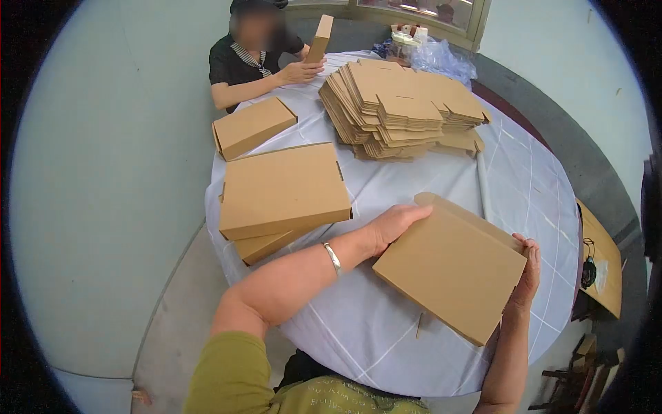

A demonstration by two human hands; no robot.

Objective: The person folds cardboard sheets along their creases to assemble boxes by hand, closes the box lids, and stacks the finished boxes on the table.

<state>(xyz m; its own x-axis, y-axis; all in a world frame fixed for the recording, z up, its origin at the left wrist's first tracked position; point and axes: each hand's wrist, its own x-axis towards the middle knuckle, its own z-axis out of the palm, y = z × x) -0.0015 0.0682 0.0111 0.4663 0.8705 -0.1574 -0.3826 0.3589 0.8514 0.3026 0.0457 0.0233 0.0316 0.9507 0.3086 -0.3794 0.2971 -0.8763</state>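
A brown cardboard box [452, 265] is held over the near side of the table, tilted, with a flap [469, 222] sticking out along its far edge. My left hand [400, 226] grips its left far corner, thumb along the edge and the other fingers hidden behind the cardboard. On the right side, my right hand [527, 276] is wrapped round the far corner, fingertips showing at the edge. To the left, closest to my left forearm, lies a large folded box [286, 190] on top of another box [265, 245].
A high pile of flat cardboard blanks [400, 103] stands at the back of the cloth-covered table [527, 172]. Across it, a co-worker [248, 65] holds a small box [321, 40]. One closed box [255, 126] lies left. Plastic bags [445, 61] sit behind the pile.
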